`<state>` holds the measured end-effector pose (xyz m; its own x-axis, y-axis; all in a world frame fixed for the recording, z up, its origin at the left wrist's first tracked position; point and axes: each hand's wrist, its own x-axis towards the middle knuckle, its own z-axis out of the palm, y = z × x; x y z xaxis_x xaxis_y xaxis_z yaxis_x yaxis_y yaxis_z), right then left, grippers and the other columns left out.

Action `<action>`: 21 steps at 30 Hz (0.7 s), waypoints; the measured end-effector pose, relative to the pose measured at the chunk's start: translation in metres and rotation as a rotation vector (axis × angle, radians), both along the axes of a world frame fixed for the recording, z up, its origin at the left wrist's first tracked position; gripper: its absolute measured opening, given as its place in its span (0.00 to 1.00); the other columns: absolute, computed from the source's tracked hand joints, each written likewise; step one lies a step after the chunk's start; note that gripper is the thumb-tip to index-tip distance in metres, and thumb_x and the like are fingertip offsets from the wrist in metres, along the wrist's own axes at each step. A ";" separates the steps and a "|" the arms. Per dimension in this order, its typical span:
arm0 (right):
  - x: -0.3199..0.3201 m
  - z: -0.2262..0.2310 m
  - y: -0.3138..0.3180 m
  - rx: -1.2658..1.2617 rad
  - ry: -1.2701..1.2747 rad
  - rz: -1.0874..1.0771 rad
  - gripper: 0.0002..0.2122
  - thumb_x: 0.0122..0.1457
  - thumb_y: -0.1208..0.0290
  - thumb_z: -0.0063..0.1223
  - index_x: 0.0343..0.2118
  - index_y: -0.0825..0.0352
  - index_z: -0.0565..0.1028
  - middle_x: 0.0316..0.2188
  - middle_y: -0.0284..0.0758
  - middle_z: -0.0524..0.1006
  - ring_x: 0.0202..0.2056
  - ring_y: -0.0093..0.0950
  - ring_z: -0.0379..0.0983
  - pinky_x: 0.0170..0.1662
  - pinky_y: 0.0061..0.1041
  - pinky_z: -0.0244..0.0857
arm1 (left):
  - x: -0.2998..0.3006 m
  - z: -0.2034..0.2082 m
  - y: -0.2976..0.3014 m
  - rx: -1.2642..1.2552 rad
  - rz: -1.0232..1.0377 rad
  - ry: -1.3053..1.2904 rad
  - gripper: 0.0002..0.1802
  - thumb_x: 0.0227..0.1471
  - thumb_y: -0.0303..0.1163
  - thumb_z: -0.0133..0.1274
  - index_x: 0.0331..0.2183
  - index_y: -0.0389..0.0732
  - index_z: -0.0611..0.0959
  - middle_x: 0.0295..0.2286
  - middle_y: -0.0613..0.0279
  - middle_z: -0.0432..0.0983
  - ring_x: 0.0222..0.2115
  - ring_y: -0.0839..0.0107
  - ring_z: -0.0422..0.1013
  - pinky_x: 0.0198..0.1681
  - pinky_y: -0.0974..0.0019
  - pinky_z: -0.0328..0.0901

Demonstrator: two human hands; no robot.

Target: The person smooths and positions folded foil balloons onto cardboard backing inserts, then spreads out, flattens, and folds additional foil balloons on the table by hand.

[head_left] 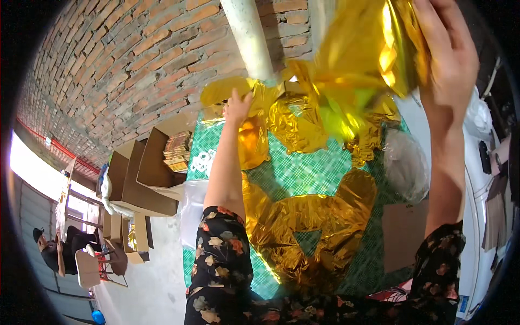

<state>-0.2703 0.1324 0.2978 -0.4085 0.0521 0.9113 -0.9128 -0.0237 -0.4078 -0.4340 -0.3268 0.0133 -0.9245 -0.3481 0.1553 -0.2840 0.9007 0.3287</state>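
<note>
Raised at the upper right, my right hand point(452, 54) grips a shiny gold foil balloon point(368, 49), flat and uninflated; its lower part is blurred. My left hand point(236, 108) reaches to the far left of the table, its thumb and forefinger apart, over another flat gold foil balloon point(253, 143). Closest to me lies a large gold foil balloon point(309, 211) with a triangular gap in its middle. A further crinkled gold foil balloon point(298, 124) rests at the back, between my hands. Foil in my right hand partly hides the pieces behind it.
A green checked cloth point(292, 173) covers the table. Clear plastic bags point(406, 165) and a cardboard piece point(403, 233) lie at the right. Cardboard boxes point(157, 162) stand to the left, one holding stacked packets. A brick wall point(146, 59) and pale pipe point(246, 38) rise behind. Another person point(54, 252) sits far left.
</note>
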 end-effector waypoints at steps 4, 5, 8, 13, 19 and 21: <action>0.021 -0.021 0.028 0.064 -0.275 0.000 0.13 0.68 0.69 0.49 0.51 0.70 0.75 0.43 0.32 0.79 0.42 0.18 0.75 0.48 0.17 0.67 | -0.028 0.007 0.041 0.837 -0.032 0.392 0.59 0.59 0.59 0.52 0.68 0.28 0.40 0.68 0.40 0.47 0.67 0.51 0.52 0.68 0.60 0.50; 0.014 -0.025 0.042 0.104 -0.385 0.159 0.14 0.68 0.69 0.49 0.52 0.70 0.74 0.44 0.33 0.79 0.44 0.20 0.75 0.49 0.17 0.67 | -0.026 0.012 0.050 0.843 -0.055 0.383 0.59 0.59 0.59 0.52 0.68 0.28 0.40 0.68 0.40 0.47 0.67 0.51 0.52 0.68 0.60 0.50; -0.005 -0.036 0.044 0.105 -0.521 0.291 0.13 0.65 0.68 0.52 0.49 0.69 0.76 0.42 0.32 0.79 0.43 0.21 0.76 0.48 0.20 0.68 | -0.001 0.031 0.048 1.108 -0.198 0.333 0.58 0.60 0.48 0.57 0.69 0.32 0.37 0.66 0.48 0.53 0.62 0.57 0.59 0.63 0.61 0.57; -0.027 -0.047 0.038 0.117 -0.774 0.527 0.13 0.63 0.68 0.57 0.48 0.68 0.76 0.40 0.31 0.79 0.42 0.20 0.77 0.47 0.19 0.70 | 0.070 0.101 0.131 1.008 -0.459 0.154 0.54 0.55 0.59 0.59 0.68 0.37 0.55 0.60 0.56 0.66 0.58 0.64 0.65 0.58 0.61 0.60; -0.028 -0.040 0.027 0.274 -0.766 0.940 0.10 0.65 0.73 0.53 0.46 0.70 0.74 0.40 0.34 0.79 0.41 0.20 0.78 0.44 0.17 0.73 | 0.169 0.199 0.216 1.041 -1.030 0.023 0.51 0.54 0.61 0.58 0.66 0.37 0.63 0.58 0.57 0.70 0.55 0.66 0.67 0.59 0.60 0.63; -0.012 -0.027 0.019 0.380 -0.750 0.839 0.11 0.66 0.73 0.53 0.49 0.70 0.73 0.41 0.35 0.79 0.40 0.20 0.78 0.45 0.19 0.73 | 0.188 0.225 0.223 0.883 -0.983 0.023 0.47 0.52 0.57 0.63 0.62 0.34 0.69 0.50 0.57 0.77 0.49 0.68 0.72 0.56 0.61 0.65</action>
<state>-0.2828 0.1516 0.2712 -0.6243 -0.7084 0.3293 -0.2002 -0.2623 -0.9440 -0.2464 -0.1033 0.2384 -0.8485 0.4705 0.2424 0.3740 0.2090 0.9036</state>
